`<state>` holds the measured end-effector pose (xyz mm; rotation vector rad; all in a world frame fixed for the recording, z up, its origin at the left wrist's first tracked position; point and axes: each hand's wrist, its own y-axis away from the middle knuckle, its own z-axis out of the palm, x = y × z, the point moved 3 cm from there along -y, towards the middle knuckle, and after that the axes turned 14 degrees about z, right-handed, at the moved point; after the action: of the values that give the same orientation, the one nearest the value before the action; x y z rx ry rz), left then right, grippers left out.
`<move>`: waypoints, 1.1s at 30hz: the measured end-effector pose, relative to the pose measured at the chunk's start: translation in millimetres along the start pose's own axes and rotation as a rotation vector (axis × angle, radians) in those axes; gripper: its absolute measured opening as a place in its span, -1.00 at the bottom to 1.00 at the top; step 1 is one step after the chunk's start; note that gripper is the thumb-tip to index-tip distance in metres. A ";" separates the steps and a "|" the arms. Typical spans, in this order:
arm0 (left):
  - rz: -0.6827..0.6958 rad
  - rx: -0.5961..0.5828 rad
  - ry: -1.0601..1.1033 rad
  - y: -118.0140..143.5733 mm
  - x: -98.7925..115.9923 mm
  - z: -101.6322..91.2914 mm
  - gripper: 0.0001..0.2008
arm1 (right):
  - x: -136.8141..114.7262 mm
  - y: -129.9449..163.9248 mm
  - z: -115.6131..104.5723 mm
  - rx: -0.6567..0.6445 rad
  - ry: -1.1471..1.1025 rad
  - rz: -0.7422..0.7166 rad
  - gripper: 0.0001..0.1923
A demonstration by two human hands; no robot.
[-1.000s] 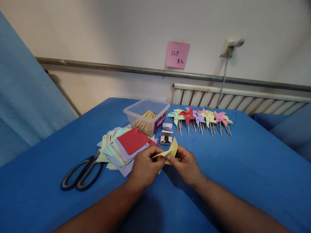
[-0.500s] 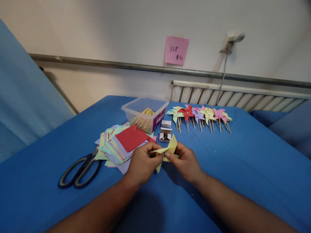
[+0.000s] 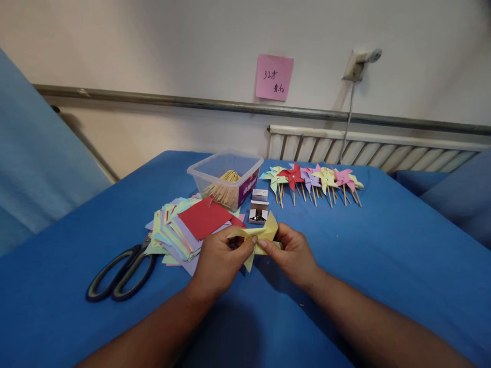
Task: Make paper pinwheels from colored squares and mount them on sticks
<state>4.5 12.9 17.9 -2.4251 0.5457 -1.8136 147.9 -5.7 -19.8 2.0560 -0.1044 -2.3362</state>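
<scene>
Between both hands is a yellow paper pinwheel, its vanes folded in toward the middle and their points sticking out. My left hand pinches it from the left, thumb near the centre. From the right, my right hand grips it, thumb pressed beside the left thumb. The fingers behind the paper are hidden, and I cannot tell whether a pin is in the centre. Just beyond the hands stands a small open box of shiny metal pins. A stack of coloured paper squares lies beside my left hand.
Large dark-handled scissors lie at the left, partly under the paper. A clear plastic tub holds many wooden sticks. Finished pinwheels on sticks lie in a row at the back right. Everything rests on a blue cloth.
The left thumb has moved closer to the pinwheel's centre, and the left vane has opened out wider above the left hand. The camera view has shifted slightly.
</scene>
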 end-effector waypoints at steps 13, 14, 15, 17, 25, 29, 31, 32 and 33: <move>0.032 0.023 -0.019 5.0 7.1 3.2 -0.85 | 1.6 0.1 -3.4 0.053 0.104 -0.049 -0.89; 0.037 0.019 -0.016 4.4 6.1 3.6 -0.85 | 2.6 -0.3 -3.6 0.061 0.102 -0.047 -0.88; 0.041 0.012 -0.012 3.7 4.9 4.1 -0.84 | 3.8 -0.8 -3.7 0.065 0.090 -0.042 -0.87; 0.034 -0.007 0.007 2.2 2.4 5.7 -0.82 | 6.3 -2.0 -3.9 0.056 0.046 -0.028 -0.85; -0.090 -0.022 0.184 -1.2 -6.4 10.8 -0.76 | 14.4 -5.9 -5.2 0.010 0.023 -0.031 -0.81; -0.119 -0.029 0.232 -2.8 -12.9 11.5 -0.71 | 16.1 -7.2 -6.1 0.042 0.087 -0.041 -0.81; -0.116 -0.045 0.260 -3.9 -16.1 12.1 -0.70 | 16.9 -8.2 -5.2 0.049 0.106 -0.048 -0.82; -0.111 -0.050 0.268 -4.5 -17.3 12.2 -0.70 | 17.2 -8.9 -4.5 0.046 0.110 -0.050 -0.82; -0.104 -0.050 0.268 -5.1 -18.1 12.0 -0.71 | 17.1 -9.5 -4.1 0.047 0.111 -0.056 -0.83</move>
<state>12.7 21.5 -1.0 -2.2942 0.4959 -2.2116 150.0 2.5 -37.9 2.2343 -0.1018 -2.2652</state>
